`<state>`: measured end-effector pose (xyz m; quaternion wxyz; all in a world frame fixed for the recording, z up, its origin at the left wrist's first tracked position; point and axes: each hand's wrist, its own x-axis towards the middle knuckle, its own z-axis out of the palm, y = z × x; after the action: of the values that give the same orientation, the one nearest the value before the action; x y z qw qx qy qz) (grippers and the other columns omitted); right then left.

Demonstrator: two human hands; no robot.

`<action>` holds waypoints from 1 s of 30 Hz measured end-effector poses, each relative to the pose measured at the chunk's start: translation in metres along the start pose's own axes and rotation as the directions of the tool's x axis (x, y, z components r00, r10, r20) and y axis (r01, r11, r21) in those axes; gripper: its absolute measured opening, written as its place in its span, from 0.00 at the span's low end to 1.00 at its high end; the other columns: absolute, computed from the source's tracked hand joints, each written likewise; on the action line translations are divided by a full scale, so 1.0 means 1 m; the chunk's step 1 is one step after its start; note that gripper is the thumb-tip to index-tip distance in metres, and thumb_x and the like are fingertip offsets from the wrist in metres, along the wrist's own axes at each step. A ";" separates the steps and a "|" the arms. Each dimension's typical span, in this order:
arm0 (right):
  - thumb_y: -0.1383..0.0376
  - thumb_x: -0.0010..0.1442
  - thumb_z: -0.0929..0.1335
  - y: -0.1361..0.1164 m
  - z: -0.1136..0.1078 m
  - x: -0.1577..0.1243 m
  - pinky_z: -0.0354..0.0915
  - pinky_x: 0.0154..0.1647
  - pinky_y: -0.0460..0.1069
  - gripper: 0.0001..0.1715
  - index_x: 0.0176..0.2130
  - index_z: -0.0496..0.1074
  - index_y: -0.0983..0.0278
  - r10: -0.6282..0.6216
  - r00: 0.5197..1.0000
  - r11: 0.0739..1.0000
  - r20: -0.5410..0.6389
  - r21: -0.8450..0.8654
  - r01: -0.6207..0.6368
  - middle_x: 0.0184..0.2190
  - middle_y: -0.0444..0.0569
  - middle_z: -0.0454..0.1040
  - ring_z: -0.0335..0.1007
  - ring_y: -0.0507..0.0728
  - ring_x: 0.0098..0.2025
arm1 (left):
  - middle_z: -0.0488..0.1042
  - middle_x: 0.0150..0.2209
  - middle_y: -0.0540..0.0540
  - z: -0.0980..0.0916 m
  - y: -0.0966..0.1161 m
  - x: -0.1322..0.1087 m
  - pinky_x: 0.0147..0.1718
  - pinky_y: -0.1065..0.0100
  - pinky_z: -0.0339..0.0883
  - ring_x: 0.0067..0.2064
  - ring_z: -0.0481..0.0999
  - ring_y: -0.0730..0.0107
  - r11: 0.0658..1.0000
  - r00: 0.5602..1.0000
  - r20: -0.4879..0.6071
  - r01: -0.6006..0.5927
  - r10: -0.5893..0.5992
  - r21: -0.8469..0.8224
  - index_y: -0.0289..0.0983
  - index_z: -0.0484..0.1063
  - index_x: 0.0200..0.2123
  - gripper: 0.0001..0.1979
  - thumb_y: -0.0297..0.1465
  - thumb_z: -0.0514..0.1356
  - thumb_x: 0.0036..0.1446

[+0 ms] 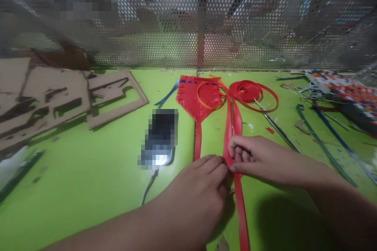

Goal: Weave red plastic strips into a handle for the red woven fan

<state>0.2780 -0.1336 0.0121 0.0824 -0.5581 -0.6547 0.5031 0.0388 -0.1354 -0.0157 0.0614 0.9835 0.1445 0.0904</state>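
My left hand is closed with its fingertips on a red flat strip, which runs down toward the near edge of the view. My right hand meets it from the right, fingers curled and thumb tip pressed to the same strip at a wider, folded part. The fingers hide exactly how the strip is bent there. Above the hands, red lengths lead up to a coil of red strip. Left of it lies a red woven pointed piece with a blue strip through its top and a red band below; an orange loop overlaps it.
A blurred-out phone with a white cable lies left of my hands. Cardboard cut-outs fill the far left. A slim dark tool, loose green and blue strips, and a multicoloured woven piece lie right. A perforated metal screen stands behind.
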 end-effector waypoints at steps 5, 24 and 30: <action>0.64 0.66 0.71 0.000 0.001 -0.001 0.63 0.34 0.47 0.06 0.38 0.69 0.59 -0.001 1.000 1.000 -0.007 0.027 0.002 0.33 0.41 0.74 0.67 0.53 0.35 | 0.78 0.42 0.43 -0.001 0.001 0.002 0.52 0.55 0.71 0.46 0.75 0.57 0.999 0.999 -0.036 0.039 -0.040 -0.032 0.34 0.81 0.48 0.11 0.33 0.60 0.71; 0.61 0.69 0.70 0.000 0.002 -0.002 0.63 0.34 0.47 0.12 0.52 0.75 0.55 -0.064 0.998 0.994 -0.014 -0.090 0.062 0.36 0.42 0.75 0.69 0.55 0.36 | 0.79 0.39 0.48 -0.003 0.002 0.002 0.45 0.53 0.58 0.46 0.72 0.58 0.989 0.990 -0.075 0.128 -0.123 0.074 0.38 0.81 0.44 0.12 0.36 0.58 0.74; 0.63 0.69 0.69 -0.004 0.002 -0.002 0.62 0.34 0.47 0.08 0.48 0.75 0.57 -0.056 0.998 0.993 -0.011 -0.108 0.054 0.34 0.43 0.74 0.68 0.55 0.35 | 0.82 0.44 0.44 -0.005 0.006 0.004 0.43 0.54 0.59 0.49 0.71 0.57 0.985 0.998 -0.019 0.059 -0.057 0.159 0.33 0.81 0.48 0.12 0.32 0.60 0.71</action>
<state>0.2746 -0.1360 0.0148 0.0708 -0.5470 -0.6953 0.4608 0.0429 -0.1391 -0.0093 -0.0161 0.9799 0.1803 0.0836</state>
